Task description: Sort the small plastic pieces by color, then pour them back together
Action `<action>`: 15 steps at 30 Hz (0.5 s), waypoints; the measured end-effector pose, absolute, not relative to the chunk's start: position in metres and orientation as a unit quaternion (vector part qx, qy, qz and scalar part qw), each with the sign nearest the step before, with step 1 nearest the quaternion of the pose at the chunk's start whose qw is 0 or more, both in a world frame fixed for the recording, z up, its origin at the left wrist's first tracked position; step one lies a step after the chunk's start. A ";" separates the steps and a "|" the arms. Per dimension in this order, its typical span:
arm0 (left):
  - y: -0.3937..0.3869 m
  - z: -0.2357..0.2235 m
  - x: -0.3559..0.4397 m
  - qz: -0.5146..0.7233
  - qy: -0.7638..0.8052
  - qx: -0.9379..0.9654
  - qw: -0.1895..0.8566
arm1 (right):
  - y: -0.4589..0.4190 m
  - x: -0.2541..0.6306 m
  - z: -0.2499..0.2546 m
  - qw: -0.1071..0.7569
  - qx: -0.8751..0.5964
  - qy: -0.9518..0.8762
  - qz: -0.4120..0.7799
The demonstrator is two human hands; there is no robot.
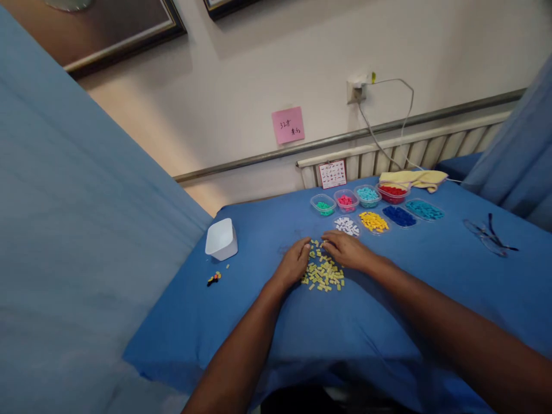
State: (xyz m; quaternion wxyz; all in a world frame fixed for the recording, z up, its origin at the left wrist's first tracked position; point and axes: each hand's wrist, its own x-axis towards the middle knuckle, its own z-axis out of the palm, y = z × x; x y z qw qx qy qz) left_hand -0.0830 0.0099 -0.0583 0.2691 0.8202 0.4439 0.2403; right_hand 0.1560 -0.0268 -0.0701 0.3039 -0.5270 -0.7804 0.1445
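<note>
A loose pile of small pale-yellow bricks lies on the blue table cloth. My left hand rests at the pile's left edge, fingers curled down onto the pieces. My right hand lies at the pile's upper right, fingers pressed together over a few pieces at the top. Whether either hand holds a brick is hidden under the fingers.
Behind the pile stand several clear tubs and heaps of bricks: green, pink, teal, red, white, yellow, dark blue. A white box sits left; glasses lie right; a tiny built piece.
</note>
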 end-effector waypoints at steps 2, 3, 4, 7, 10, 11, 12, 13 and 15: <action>0.015 -0.056 -0.080 0.276 0.442 0.806 0.281 | -0.015 0.145 -0.073 0.301 -0.512 -0.791 0.149; 0.020 -0.055 -0.079 0.291 0.453 0.795 0.278 | -0.009 0.140 -0.075 0.296 -0.506 -0.796 0.152; 0.025 -0.054 -0.077 0.299 0.469 0.784 0.275 | -0.004 0.134 -0.076 0.291 -0.500 -0.801 0.154; 0.036 -0.057 -0.070 0.293 0.498 0.766 0.281 | 0.001 0.124 -0.075 0.274 -0.484 -0.815 0.162; 0.032 -0.063 -0.064 0.298 0.456 0.768 0.337 | -0.012 0.127 -0.069 0.265 -0.433 -0.839 0.194; 0.028 -0.065 -0.063 0.307 0.433 0.763 0.369 | -0.020 0.132 -0.066 0.270 -0.409 -0.844 0.217; 0.024 -0.066 -0.063 0.319 0.412 0.753 0.402 | -0.027 0.138 -0.063 0.282 -0.387 -0.843 0.245; 0.021 -0.066 -0.065 0.335 0.397 0.738 0.432 | -0.034 0.145 -0.060 0.298 -0.378 -0.834 0.270; 0.019 -0.065 -0.068 0.370 0.385 0.708 0.462 | -0.044 0.159 -0.056 0.340 -0.406 -0.796 0.293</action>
